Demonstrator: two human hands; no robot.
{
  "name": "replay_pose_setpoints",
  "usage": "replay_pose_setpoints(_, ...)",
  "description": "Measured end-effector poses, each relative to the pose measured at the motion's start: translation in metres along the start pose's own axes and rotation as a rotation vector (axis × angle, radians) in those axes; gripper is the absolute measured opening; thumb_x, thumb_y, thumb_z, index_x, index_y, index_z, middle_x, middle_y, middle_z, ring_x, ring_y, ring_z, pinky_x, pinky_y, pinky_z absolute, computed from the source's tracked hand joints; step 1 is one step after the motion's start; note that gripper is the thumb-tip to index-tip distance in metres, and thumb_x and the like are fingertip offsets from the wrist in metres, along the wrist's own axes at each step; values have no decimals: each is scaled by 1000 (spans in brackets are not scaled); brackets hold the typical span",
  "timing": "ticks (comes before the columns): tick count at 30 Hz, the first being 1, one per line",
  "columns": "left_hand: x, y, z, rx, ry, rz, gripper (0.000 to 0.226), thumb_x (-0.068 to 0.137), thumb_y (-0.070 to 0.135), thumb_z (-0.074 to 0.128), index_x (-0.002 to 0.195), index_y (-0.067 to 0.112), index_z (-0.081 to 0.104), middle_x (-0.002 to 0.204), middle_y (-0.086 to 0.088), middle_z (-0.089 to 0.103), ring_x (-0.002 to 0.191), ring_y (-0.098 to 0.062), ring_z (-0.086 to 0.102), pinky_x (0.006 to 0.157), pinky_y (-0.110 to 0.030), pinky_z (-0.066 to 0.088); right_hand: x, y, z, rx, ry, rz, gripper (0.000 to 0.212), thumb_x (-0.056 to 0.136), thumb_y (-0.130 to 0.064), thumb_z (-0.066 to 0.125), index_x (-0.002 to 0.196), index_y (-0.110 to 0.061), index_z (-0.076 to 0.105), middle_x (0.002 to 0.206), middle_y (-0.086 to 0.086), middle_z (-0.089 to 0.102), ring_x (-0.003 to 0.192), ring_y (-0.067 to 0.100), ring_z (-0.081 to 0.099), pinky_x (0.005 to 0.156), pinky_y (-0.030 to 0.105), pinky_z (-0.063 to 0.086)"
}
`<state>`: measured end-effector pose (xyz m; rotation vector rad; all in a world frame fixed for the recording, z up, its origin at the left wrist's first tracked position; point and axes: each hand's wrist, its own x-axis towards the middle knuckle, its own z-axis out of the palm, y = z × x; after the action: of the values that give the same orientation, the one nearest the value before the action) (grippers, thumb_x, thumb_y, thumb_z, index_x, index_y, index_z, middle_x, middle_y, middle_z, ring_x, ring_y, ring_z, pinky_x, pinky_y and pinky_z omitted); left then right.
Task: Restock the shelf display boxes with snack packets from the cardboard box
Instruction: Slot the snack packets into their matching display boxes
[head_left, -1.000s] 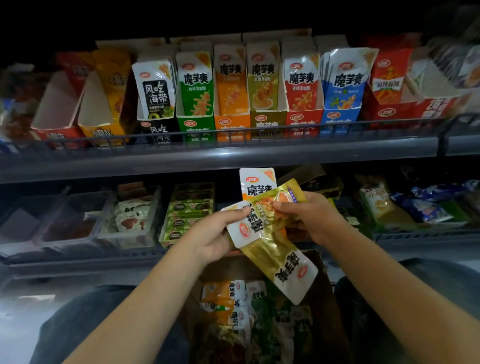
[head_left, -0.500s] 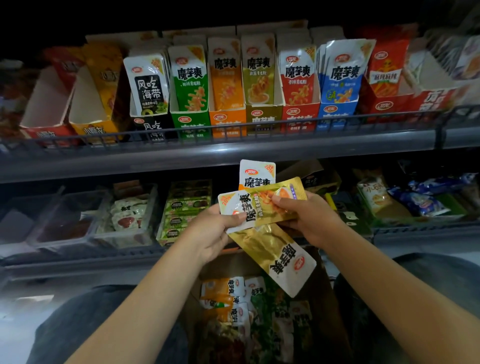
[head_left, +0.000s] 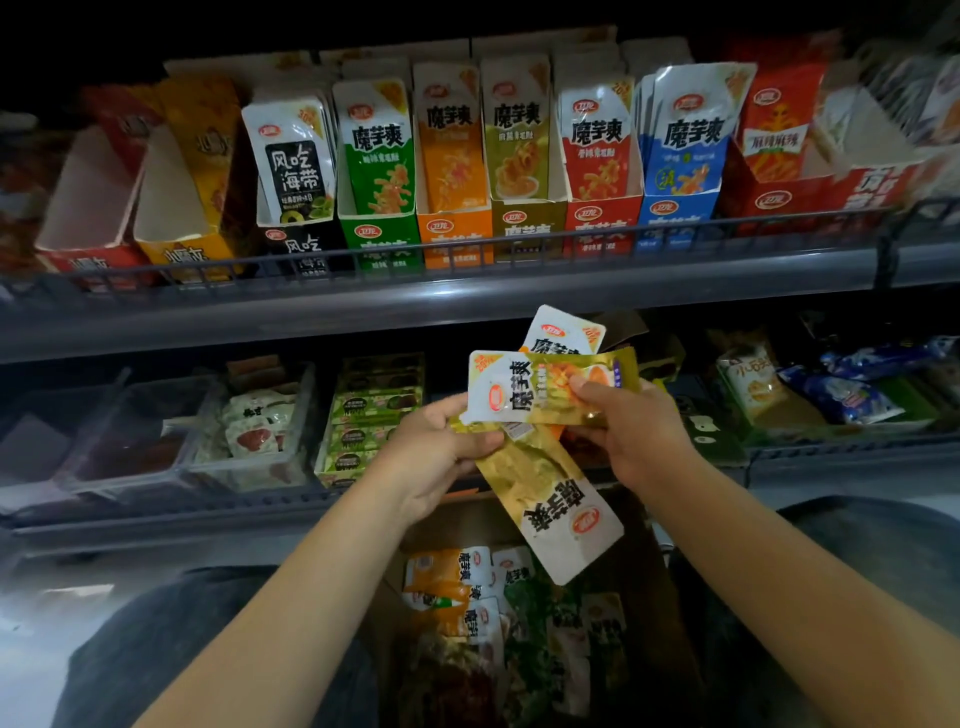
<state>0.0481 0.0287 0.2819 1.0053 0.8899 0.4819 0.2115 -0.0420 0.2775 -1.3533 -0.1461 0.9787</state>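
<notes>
I have both hands on a fan of gold packets above the carton (head_left: 649, 597). My right hand (head_left: 639, 436) pinches the top packet (head_left: 524, 387), which lies crosswise, long axis left to right. My left hand (head_left: 436, 457) curls round the lower packet (head_left: 550, 499), which slants down to the right. The matching olive box (head_left: 524, 228) stands straight above, so I judge the top packet needs turning upright; the right hand is nearer.

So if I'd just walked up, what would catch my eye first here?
Probably the two hands in the middle, the left hand and right hand, holding a fan of gold snack packets. Behind them, on the upper shelf, stands a bright row of display boxes in green, orange, red and blue. Below the hands sits the cardboard box of mixed packets.
</notes>
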Motion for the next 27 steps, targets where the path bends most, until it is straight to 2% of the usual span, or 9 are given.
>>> replay_pose_setpoints(2, -1, 2, -4, 19, 52, 7, 38, 80, -16, 59, 109, 9, 62, 86, -7, 72, 68, -13, 70, 58, -23, 57, 2, -5, -4, 25, 33, -43, 12, 84, -3, 65, 89, -12, 58, 94, 9, 68, 78, 20, 67, 62, 32, 56)
replay_pose_setpoints(5, -3, 4, -17, 190, 200, 94, 25, 82, -4, 64, 106, 5, 67, 77, -2, 74, 66, -13, 70, 62, -30, 57, 7, -10, -13, 20, 88, -53, 12, 84, -5, 66, 89, -12, 58, 101, 11, 68, 88, 25, 68, 74, 41, 57)
replay_pose_setpoints(9, -19, 11, -25, 369, 439, 470, 21, 86, 7, 64, 89, 27, 71, 80, 9, 74, 77, -4, 70, 63, -17, 53, 4, -9, -17, -6, 107, -31, 11, 86, -6, 65, 91, -13, 58, 96, 8, 67, 83, 22, 67, 68, 34, 57)
replay_pose_setpoints(11, -26, 12, -16, 419, 429, 736, 25, 86, 3, 63, 93, 26, 72, 95, 12, 72, 94, -1, 67, 82, -16, 52, 1, -4, -15, -1, 62, 21, 13, 86, -5, 64, 91, -13, 56, 95, 9, 66, 80, 21, 66, 65, 33, 55)
replay_pose_setpoints(13, -23, 6, -8, 492, 326, 940, 26, 85, -3, 61, 98, 17, 72, 107, 5, 70, 108, -5, 63, 103, -28, 43, -3, 1, -11, 46, 16, 88, 17, 86, -2, 63, 94, -12, 52, 98, 10, 65, 84, 23, 66, 70, 37, 55)
replay_pose_setpoints(15, -11, -5, -3, 665, 232, 1071, 29, 82, -3, 62, 103, 14, 70, 113, 2, 68, 115, -9, 60, 112, -43, 33, -7, 3, -7, 127, -32, 150, 22, 86, -1, 61, 103, -8, 49, 103, 13, 64, 93, 26, 65, 73, 39, 55)
replay_pose_setpoints(19, 9, -27, -2, 994, 101, 1092, 42, 77, 4, 63, 114, 24, 62, 123, 10, 58, 124, -11, 51, 114, -56, 21, -11, 3, -2, 213, -148, 190, 10, 91, -5, 55, 100, -8, 55, 103, 12, 66, 94, 24, 64, 72, 35, 53)
replay_pose_setpoints(23, 17, -35, -1, 1084, 65, 1081, 37, 84, 32, 61, 120, 24, 62, 131, 12, 52, 131, -9, 43, 117, -52, 6, -13, 5, 0, 290, -255, 204, 13, 93, -8, 52, 102, -6, 60, 98, 12, 70, 91, 23, 67, 73, 36, 56)
replay_pose_setpoints(27, 15, -30, 3, 1138, 17, 1044, 51, 87, 50, 52, 128, 20, 56, 138, 10, 48, 135, -3, 36, 119, -45, -1, -15, 4, -1, 272, -322, 183, 22, 91, -6, 54, 112, -4, 59, 106, 14, 69, 93, 24, 68, 73, 34, 59)
